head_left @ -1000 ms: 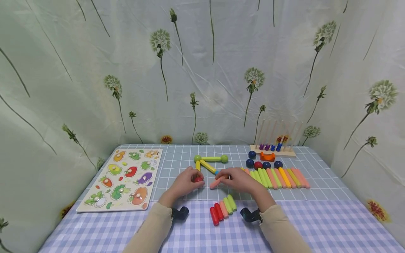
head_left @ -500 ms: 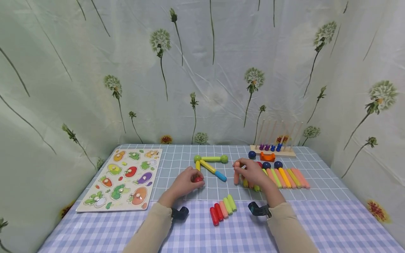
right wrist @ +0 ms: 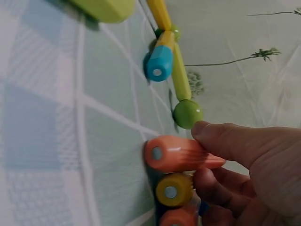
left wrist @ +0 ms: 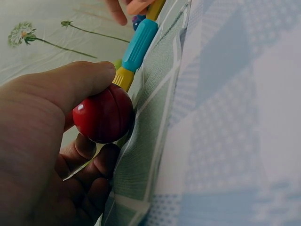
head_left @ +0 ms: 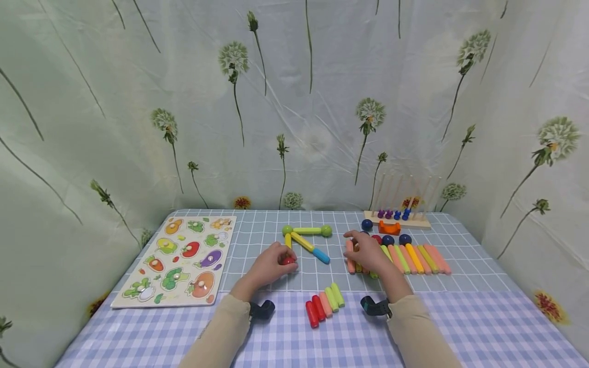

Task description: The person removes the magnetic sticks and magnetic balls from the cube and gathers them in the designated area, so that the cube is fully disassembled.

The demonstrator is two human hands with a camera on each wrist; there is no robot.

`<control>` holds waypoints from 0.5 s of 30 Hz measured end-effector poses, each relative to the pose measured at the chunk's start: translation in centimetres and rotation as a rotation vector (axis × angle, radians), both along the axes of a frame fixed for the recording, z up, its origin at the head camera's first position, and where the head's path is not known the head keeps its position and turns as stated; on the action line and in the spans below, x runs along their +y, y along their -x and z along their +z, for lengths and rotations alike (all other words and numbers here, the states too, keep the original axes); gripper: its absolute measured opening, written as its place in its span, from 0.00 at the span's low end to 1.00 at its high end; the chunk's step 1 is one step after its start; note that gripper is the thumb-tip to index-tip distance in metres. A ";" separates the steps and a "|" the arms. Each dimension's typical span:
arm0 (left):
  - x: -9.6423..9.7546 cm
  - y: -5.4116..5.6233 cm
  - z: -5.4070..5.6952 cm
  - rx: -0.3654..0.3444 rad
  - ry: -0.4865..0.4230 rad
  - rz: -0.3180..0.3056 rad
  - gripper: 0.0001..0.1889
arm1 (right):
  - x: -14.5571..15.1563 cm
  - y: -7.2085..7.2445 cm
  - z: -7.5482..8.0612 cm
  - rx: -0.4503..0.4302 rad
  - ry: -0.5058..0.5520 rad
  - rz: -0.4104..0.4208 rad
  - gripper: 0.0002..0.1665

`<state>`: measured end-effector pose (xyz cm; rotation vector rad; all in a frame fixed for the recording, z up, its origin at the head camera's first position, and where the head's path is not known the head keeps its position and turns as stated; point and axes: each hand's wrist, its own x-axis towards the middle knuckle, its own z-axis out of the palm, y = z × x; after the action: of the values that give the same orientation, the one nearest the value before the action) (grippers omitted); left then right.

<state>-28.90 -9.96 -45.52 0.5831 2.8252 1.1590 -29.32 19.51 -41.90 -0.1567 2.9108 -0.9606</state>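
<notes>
My left hand [head_left: 269, 263] grips a red ball [left wrist: 104, 113] between thumb and fingers, at the near end of a yellow stick [head_left: 288, 239]. That stick runs back to a green ball [head_left: 287, 230], from which a lime stick [head_left: 307, 231] and another yellow stick [head_left: 301, 242] with a blue end piece [head_left: 321, 256] also branch. My right hand [head_left: 368, 253] is at the left end of a row of sticks, its thumb and fingers spread on either side of a salmon-pink stick [right wrist: 169, 153] that lies flat beside a yellow one [right wrist: 174, 189]. The hand hides part of the row.
Several short red, pink and lime sticks [head_left: 318, 309] lie at the front. Dark blue balls [head_left: 405, 239], an orange curved block [head_left: 389, 228] and a pegged bead stand [head_left: 416, 221] sit at the back right. A vegetable puzzle board [head_left: 179, 260] lies on the left.
My right hand has carried the pink stick rightward from the middle, set it down at the row's left end and loosened its fingers. The left hand stays in place on the red ball.
</notes>
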 end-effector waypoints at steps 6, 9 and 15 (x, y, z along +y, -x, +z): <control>-0.1 0.0 -0.1 -0.001 0.003 0.000 0.09 | -0.4 -0.4 -0.1 0.015 -0.123 -0.020 0.22; -0.1 0.0 -0.1 0.002 0.003 -0.002 0.09 | -0.5 -0.4 -0.2 -0.003 -0.144 -0.027 0.16; -0.1 -0.1 0.0 0.000 -0.007 -0.004 0.09 | -0.1 -0.4 -0.4 -0.017 -0.158 -0.014 0.10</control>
<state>-28.79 -10.05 -45.57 0.5892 2.8201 1.1684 -28.97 19.41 -42.30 -0.1187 2.9594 -0.7251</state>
